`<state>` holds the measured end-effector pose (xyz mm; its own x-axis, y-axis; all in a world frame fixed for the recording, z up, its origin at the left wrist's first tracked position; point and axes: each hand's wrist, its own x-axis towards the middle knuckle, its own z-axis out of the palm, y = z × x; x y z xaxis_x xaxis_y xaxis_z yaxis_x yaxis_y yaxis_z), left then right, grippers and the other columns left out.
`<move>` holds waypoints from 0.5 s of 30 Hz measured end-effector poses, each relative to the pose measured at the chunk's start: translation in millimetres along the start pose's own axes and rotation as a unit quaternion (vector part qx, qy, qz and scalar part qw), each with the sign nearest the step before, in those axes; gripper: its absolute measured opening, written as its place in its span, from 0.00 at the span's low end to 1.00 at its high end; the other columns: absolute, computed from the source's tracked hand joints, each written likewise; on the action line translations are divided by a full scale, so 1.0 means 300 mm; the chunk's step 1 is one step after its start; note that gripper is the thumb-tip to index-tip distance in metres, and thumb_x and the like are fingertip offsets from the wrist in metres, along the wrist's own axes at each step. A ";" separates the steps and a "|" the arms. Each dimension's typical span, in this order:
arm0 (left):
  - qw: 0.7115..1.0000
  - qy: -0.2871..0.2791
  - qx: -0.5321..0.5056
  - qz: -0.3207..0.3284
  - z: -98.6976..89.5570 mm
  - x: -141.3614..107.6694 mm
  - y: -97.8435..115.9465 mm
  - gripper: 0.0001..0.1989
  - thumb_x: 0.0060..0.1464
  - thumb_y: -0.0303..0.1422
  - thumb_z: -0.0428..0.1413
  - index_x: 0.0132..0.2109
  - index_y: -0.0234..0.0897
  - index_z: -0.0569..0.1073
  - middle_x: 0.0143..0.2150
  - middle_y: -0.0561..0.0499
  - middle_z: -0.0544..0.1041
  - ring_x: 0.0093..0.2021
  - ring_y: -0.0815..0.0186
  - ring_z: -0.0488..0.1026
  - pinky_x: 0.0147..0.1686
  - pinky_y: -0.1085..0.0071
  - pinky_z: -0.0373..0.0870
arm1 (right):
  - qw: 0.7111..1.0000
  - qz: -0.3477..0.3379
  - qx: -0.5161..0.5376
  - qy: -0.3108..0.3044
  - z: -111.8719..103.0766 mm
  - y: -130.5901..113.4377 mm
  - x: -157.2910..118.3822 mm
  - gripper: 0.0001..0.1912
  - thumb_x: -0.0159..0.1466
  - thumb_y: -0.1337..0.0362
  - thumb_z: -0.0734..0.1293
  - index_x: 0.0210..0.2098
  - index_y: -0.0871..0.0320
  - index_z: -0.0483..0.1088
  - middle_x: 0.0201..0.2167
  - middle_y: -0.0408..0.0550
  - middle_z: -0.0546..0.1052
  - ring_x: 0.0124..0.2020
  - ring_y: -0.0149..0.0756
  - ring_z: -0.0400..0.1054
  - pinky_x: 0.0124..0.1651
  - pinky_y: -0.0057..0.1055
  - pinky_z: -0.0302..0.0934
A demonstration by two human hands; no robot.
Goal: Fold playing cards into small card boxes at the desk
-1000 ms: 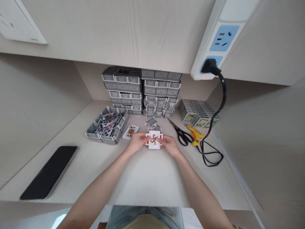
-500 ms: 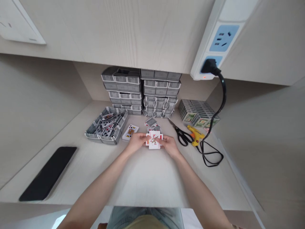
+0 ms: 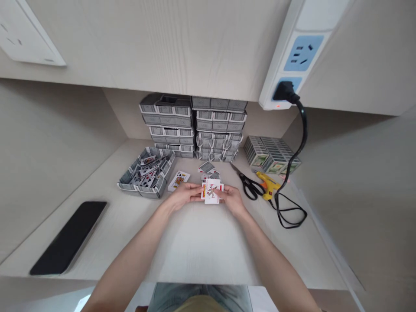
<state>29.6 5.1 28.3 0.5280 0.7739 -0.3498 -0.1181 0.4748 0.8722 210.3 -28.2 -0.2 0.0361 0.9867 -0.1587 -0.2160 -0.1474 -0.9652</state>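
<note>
A playing card with a joker [image 3: 212, 192] lies upright across a sideways card with red and yellow print [image 3: 203, 191], above the desk's middle. From the right, my right hand [image 3: 233, 199] grips these cards, its thumb on the joker's face. My left hand [image 3: 186, 195] is closed at the left end of the sideways card, fingers pointing right. Just beyond my hands, several loose cards [image 3: 208, 167] lie in a small heap, partly hidden. A stack of cards with a king on top [image 3: 178, 180] rests left of them, close to my left hand.
A box folded from cards [image 3: 156, 190] holds loose cards at left. Stacks of similar grey boxes [image 3: 219, 121] stand behind. To the right lie black scissors [image 3: 250, 186], a yellow glue gun [image 3: 269, 184] with its cord, and packed card decks [image 3: 271, 154]. A black phone-like slab [image 3: 69, 238] lies front left.
My left hand has drawn slightly left, its fingers straighter against the sideways card. The joker still lies across that card under my right thumb. The whole view has shifted slightly.
</note>
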 end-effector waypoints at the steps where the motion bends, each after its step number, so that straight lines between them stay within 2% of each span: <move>1: 1.000 0.000 0.000 0.003 0.006 0.001 -0.003 0.18 0.38 0.34 0.63 0.38 0.29 0.75 0.39 0.42 0.77 0.38 0.63 0.75 0.44 0.66 0.71 | 1.000 -0.004 0.002 0.001 0.001 0.003 0.001 0.24 0.39 0.52 0.73 0.30 0.62 0.74 0.24 0.48 0.78 0.23 0.39 0.71 0.28 0.34 0.66; 6: 0.999 0.030 0.011 0.025 0.041 0.009 -0.020 0.20 0.37 0.35 0.64 0.39 0.29 0.75 0.38 0.43 0.78 0.36 0.63 0.75 0.42 0.68 0.71 | 1.000 -0.027 0.001 0.012 0.008 0.018 0.004 0.22 0.38 0.52 0.73 0.29 0.61 0.74 0.23 0.47 0.78 0.23 0.38 0.71 0.28 0.34 0.65; 15: 0.992 0.121 0.005 0.026 0.059 0.018 -0.035 0.18 0.29 0.33 0.67 0.30 0.28 0.75 0.26 0.48 0.78 0.28 0.66 0.74 0.37 0.68 0.72 | 1.000 -0.028 0.008 0.012 0.012 0.012 -0.002 0.19 0.38 0.55 0.74 0.25 0.61 0.74 0.19 0.45 0.76 0.19 0.36 0.69 0.25 0.32 0.63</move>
<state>48.7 -3.1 23.2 0.3031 0.8763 -0.3745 -0.1312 0.4276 0.8944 206.0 -29.0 -2.9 0.0726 0.9913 -0.1099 -0.2285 -0.0907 -0.9693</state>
